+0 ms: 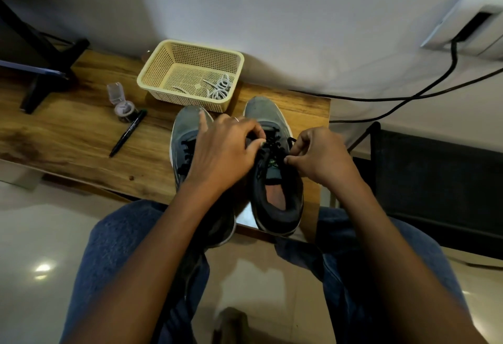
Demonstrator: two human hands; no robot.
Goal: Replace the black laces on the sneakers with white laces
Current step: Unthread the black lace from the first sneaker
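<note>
**Both hands on right sneaker's black lace**

Two grey sneakers side by side on wooden table (81, 131), toes toward the wall. Left hand (226, 150) reaches across left sneaker (185, 131), fingertips pinched closed at the eyelet row of right sneaker (275, 180), on black lace (272, 139). Right hand (318, 155) curled tight, thumb and forefinger nipping the lace at the shoe's right edge. Left sneaker has black laces in. White laces (219, 87) lie coiled in cream basket (163, 71), just behind the toes. Black pen (128, 132) and small clear container (122, 104) sit left of the shoes.
</note>
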